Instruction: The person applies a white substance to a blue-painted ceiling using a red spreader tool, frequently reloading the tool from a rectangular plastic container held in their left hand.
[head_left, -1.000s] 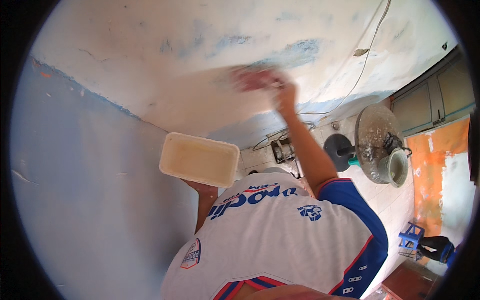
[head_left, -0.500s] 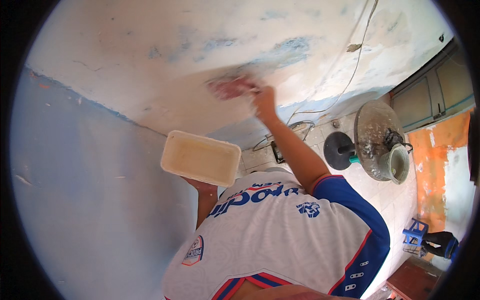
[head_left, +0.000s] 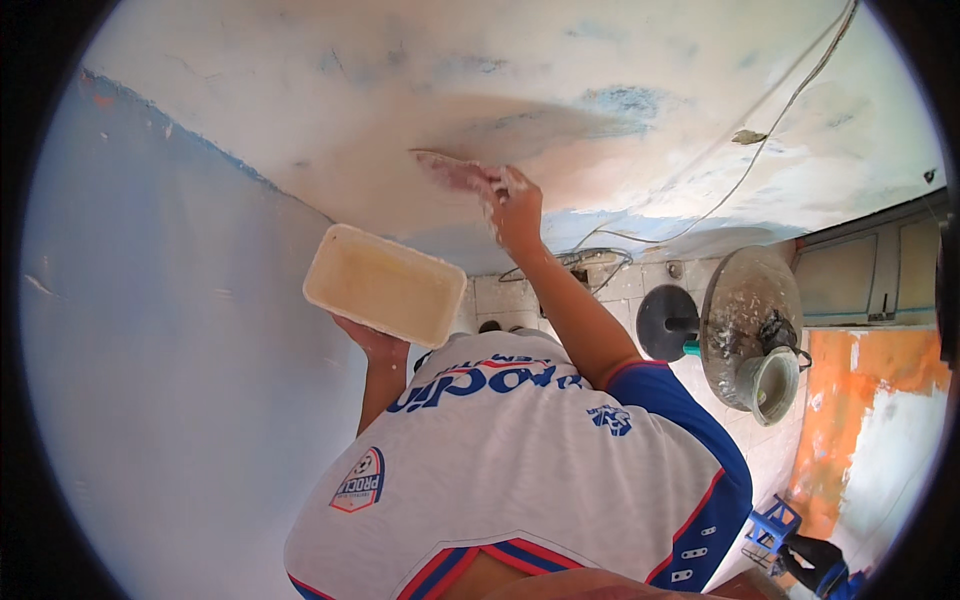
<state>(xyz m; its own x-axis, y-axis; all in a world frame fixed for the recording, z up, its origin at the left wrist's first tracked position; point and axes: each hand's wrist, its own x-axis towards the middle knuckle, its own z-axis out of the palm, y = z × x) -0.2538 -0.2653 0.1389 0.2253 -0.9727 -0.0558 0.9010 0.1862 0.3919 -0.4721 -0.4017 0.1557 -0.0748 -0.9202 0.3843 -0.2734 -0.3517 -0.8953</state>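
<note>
In my right hand (head_left: 518, 212) is a reddish putty spreader (head_left: 455, 174), smeared with white filler; my fingers are closed round its near end. The blade is tilted, its far edge at or very near the whitish wall (head_left: 380, 190) in front, where bluish bare patches show. White smears mark my fingers and wrist. My left hand (head_left: 372, 340) supports a rectangular off-white tub (head_left: 318, 262) from below, lower and to the left of the spreader. The tub's open top faces up, with pale residue inside. Its body hides most of my left fingers.
A blue wall (head_left: 180, 330) meets the whitish one in a corner at left. A cable (head_left: 740, 180) runs down the wall at right. On the right stand a round splattered table (head_left: 735, 300) with a bucket (head_left: 775, 388), a dark round stool (head_left: 662, 310) and a blue stool (head_left: 772, 525).
The spreader has moved left along the wall and its blade has turned more edge-on. The tub has risen slightly, still in my left hand. The whole view has shifted a little.
</note>
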